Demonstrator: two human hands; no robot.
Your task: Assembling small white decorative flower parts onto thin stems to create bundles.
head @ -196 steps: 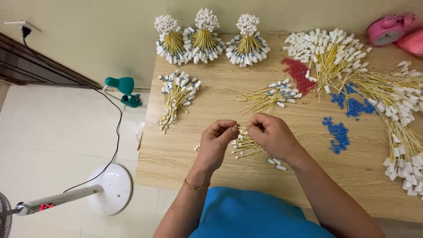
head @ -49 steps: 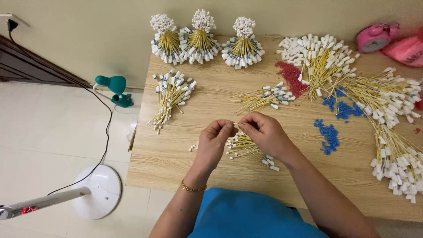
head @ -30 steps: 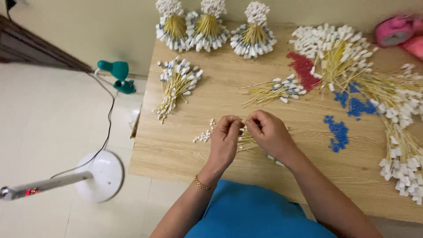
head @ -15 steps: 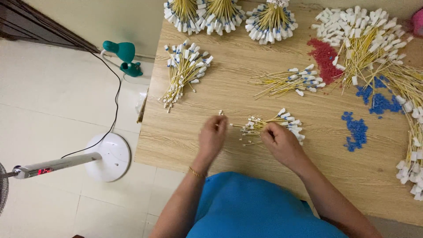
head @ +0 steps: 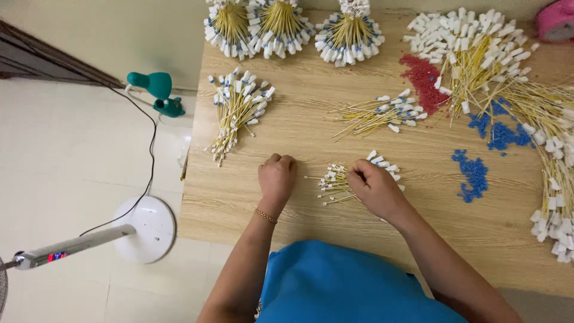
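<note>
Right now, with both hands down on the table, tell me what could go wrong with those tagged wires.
1. The right hand presses on a small loose bundle of tagged wires; a drag could scatter or tangle them.
2. The left hand rests by the table edge, so swept pieces might drop to the floor.
3. Blue beads lie loose nearby and could get mixed in.

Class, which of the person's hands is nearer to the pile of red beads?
Right. The right hand lies below the red beads, on the small tag bundle; the left hand rests farther left.

A wooden table (head: 299,137) carries yellow wire bundles (head: 236,110) and blue beads (head: 472,173).
</note>
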